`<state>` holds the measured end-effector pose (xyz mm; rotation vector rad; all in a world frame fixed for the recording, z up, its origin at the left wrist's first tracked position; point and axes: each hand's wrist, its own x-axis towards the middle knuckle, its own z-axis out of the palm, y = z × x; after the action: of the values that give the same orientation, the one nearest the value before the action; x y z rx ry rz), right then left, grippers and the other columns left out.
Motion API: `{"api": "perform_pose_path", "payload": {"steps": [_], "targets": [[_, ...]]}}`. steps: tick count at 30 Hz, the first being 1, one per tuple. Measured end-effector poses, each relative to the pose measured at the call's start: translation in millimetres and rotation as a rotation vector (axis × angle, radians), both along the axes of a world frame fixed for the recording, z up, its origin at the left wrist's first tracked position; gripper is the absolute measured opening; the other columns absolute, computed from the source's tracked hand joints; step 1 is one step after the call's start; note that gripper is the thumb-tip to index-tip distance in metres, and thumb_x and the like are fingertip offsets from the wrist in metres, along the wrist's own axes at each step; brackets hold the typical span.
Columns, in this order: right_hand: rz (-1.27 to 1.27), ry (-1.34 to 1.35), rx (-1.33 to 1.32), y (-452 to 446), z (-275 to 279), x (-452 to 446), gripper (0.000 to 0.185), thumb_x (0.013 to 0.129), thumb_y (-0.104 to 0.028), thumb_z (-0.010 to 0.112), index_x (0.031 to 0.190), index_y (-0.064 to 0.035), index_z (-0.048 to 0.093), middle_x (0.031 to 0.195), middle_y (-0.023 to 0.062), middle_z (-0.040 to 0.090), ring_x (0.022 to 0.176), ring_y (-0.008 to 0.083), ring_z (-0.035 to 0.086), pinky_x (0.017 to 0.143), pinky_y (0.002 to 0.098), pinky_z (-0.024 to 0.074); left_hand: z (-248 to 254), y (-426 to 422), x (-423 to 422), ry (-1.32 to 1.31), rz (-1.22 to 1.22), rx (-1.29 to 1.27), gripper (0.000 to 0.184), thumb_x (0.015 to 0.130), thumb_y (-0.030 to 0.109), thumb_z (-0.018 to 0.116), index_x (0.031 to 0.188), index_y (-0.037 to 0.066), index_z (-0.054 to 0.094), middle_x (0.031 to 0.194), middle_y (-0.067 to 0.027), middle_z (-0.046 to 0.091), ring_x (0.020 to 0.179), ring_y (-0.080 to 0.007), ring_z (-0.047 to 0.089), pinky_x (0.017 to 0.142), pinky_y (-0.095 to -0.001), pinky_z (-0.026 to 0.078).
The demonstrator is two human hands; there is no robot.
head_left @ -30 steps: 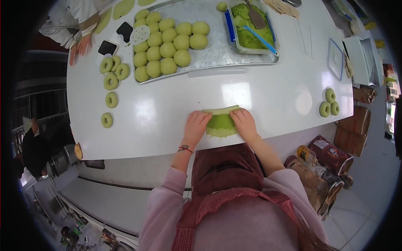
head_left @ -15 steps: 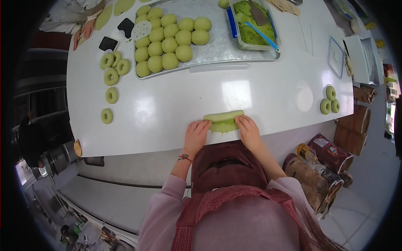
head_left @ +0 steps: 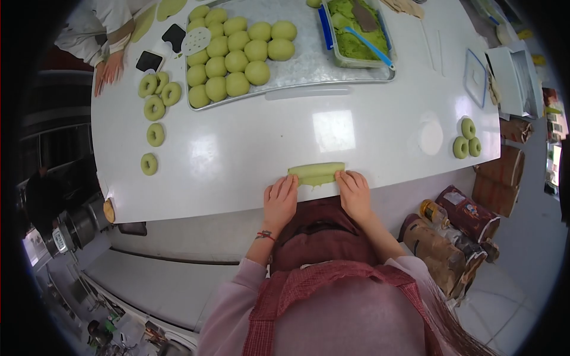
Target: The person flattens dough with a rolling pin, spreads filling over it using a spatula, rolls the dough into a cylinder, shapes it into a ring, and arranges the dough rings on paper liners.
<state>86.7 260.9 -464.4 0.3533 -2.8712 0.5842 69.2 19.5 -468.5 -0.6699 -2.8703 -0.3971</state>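
Observation:
A partly rolled sheet of green dough [head_left: 317, 172] lies near the front edge of the white table, its roll on the far side and a ragged flap towards me. My left hand [head_left: 280, 199] pinches the left end of the dough with its fingertips. At the opposite end, my right hand [head_left: 355, 193] is closed the same way, thumb and fingers on the dough's edge. Some darker green filling that the flap carried is now hidden under the roll.
A metal tray [head_left: 285, 74] holds several dough balls [head_left: 236, 61] and a tub of green filling [head_left: 356, 59] with a blue spatula [head_left: 368, 46]. Dough rings [head_left: 154, 108] lie at left, others [head_left: 468, 128] at right. Another person's hand [head_left: 113, 66] rests at the far left.
The dough has been rolled towards me, covering the filling strip and shortening the flap. Both hands remain at its ends. The other person's hands have shifted along the table's left edge.

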Motion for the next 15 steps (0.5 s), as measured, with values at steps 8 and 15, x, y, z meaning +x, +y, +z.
{"api": "perform_pose_path", "payload": {"steps": [8, 15], "targets": [[0.264, -0.134, -0.091, -10.0, -3.4, -57.5, 0.039, 0.083, -0.018, 0.071, 0.12, -0.0106, 0.061, 0.108, 0.0083, 0.057, 0.101, 0.0271, 0.057, 0.09, 0.0397, 0.0472, -6.5, 12.4, -64.5, -0.283, -0.299, 0.284, 0.051, 0.079, 0.025, 0.077, 0.123, 0.009, 0.059, 0.111, -0.0054, 0.06, 0.106, -0.0253, 0.057, 0.095, -0.0417, 0.044], [0.159, -0.116, -0.204, 0.0, -24.1, -64.3, 0.036, 0.084, -0.014, 0.07, 0.118, -0.0134, 0.063, 0.102, 0.0081, 0.055, 0.099, 0.0269, 0.054, 0.087, 0.0386, 0.046, -24.8, 7.9, -57.0, -0.185, -0.117, 0.23, 0.035, 0.084, 0.015, 0.071, 0.117, 0.01, 0.06, 0.105, -0.0049, 0.057, 0.097, -0.0265, 0.055, 0.088, -0.0417, 0.042]]}}
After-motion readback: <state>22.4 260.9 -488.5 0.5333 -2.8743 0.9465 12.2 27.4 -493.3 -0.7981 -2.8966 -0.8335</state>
